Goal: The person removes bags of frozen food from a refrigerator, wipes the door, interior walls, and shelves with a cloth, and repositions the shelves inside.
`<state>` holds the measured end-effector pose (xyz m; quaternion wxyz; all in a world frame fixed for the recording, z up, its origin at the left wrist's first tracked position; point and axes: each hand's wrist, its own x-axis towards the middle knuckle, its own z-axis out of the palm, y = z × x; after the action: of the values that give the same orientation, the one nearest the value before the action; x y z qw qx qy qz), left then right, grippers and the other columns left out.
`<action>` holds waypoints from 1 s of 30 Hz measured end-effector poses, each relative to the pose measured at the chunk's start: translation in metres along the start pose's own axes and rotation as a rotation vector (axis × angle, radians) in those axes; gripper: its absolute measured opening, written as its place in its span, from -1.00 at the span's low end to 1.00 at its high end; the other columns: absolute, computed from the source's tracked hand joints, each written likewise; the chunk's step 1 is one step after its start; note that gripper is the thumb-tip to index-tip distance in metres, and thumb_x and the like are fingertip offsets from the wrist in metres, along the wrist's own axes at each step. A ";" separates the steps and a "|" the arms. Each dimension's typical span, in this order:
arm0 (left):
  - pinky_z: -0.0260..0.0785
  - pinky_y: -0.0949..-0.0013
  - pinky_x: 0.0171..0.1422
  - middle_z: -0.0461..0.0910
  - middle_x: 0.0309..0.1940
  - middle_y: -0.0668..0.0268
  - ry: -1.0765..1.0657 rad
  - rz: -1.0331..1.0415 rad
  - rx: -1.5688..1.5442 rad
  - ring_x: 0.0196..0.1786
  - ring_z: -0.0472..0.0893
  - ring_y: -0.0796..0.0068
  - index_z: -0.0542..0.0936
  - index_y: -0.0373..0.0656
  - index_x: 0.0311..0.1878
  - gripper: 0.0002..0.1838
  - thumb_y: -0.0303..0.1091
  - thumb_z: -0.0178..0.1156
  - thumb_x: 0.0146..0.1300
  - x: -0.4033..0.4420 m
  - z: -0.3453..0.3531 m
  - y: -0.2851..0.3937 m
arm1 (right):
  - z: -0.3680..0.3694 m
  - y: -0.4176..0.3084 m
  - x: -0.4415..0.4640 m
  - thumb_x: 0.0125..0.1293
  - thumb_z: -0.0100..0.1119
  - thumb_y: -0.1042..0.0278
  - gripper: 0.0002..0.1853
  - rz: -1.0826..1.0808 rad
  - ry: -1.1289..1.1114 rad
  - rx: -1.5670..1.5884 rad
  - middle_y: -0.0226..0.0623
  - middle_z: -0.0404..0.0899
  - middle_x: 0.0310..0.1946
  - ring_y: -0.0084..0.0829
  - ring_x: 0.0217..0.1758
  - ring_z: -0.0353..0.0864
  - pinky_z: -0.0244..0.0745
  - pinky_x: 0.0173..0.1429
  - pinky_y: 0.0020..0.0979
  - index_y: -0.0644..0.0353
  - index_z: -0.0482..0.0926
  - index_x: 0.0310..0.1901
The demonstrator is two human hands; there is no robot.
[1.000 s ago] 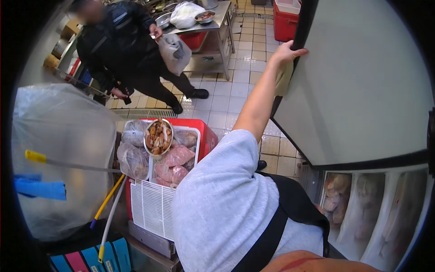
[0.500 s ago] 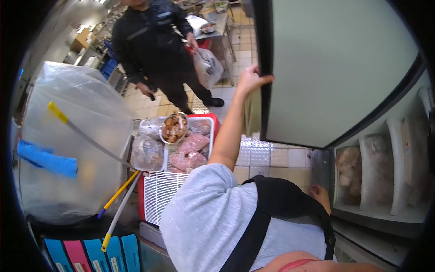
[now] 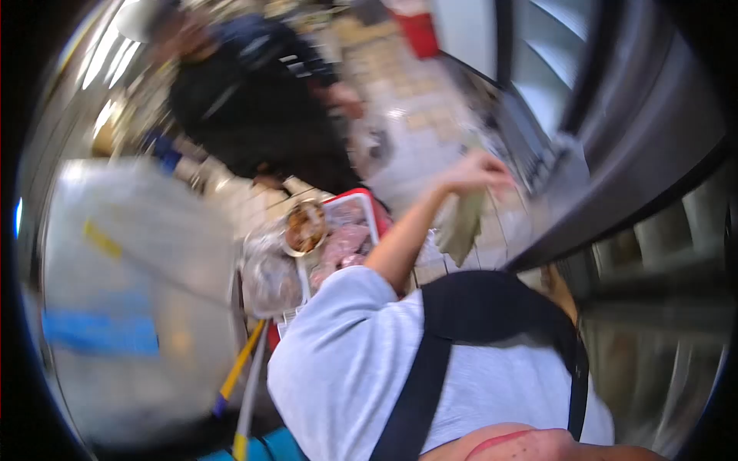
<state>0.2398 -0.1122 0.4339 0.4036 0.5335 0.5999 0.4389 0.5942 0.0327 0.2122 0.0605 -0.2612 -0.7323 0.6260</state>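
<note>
My left hand (image 3: 478,174) reaches forward past the meat crate, its blurred fingers apart. A pale green cloth (image 3: 463,227) hangs just below it; whether the hand touches it is unclear. To the right of the hand is the grey fridge door (image 3: 623,146) with its dark lower edge. Only a sliver of my right arm (image 3: 560,290) shows beside the black chest strap, low by the fridge; the fingers are hidden. Left of my arm stands a red and white crate (image 3: 370,206) with bagged pink meat (image 3: 344,244) and a bowl of brown food pieces (image 3: 305,227).
A person in dark clothes (image 3: 261,100) stands beyond the crate. At left is a large plastic-covered block (image 3: 100,253) with blue tape (image 3: 100,332). Yellow-ended poles (image 3: 244,365) lean beside it. Tiled floor (image 3: 430,107) extends ahead; a red container (image 3: 415,31) stands farther off.
The fridge door has swung toward the fridge, and its white-filled shelves are now mostly covered. My left hand has moved right and slightly down. The whole view is tilted and blurred.
</note>
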 end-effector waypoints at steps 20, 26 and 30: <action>0.46 0.26 -0.07 0.63 -0.25 0.02 0.183 -0.358 0.661 -0.17 0.64 0.16 0.58 -0.18 0.00 -0.48 -0.53 0.31 -0.19 0.202 0.006 -0.129 | -0.221 0.008 -0.050 0.26 0.16 -0.14 -0.41 0.761 1.009 -0.040 -0.08 0.66 -0.41 -0.31 -0.52 0.66 0.56 -0.42 -0.44 0.40 0.64 -0.15; 0.44 0.19 0.09 0.59 -0.15 -0.08 0.315 -0.439 0.661 -0.04 0.60 -0.01 0.65 -0.18 -0.09 -0.58 -0.52 0.28 -0.14 0.251 -0.041 -0.128 | -0.203 0.048 0.047 0.39 -0.31 -0.37 -0.17 0.891 0.644 0.014 -0.15 0.55 -0.64 -0.32 -0.61 0.60 0.53 -0.47 -0.33 0.42 0.62 -0.19; 0.46 0.20 0.04 0.63 -0.26 -0.11 0.426 -0.420 0.659 -0.11 0.65 0.04 0.63 -0.25 -0.09 -0.61 -0.55 0.17 -0.10 0.283 -0.078 -0.138 | -0.162 0.001 0.147 0.35 0.00 -0.13 -0.41 0.543 0.024 -0.320 -0.04 0.63 -0.46 -0.27 -0.41 0.67 0.55 -0.20 -0.27 0.37 0.56 -0.01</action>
<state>0.0961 0.1551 0.3202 0.1600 0.3979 0.8729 0.2326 0.5359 0.2441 0.2096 -0.1422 -0.4609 -0.7242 0.4928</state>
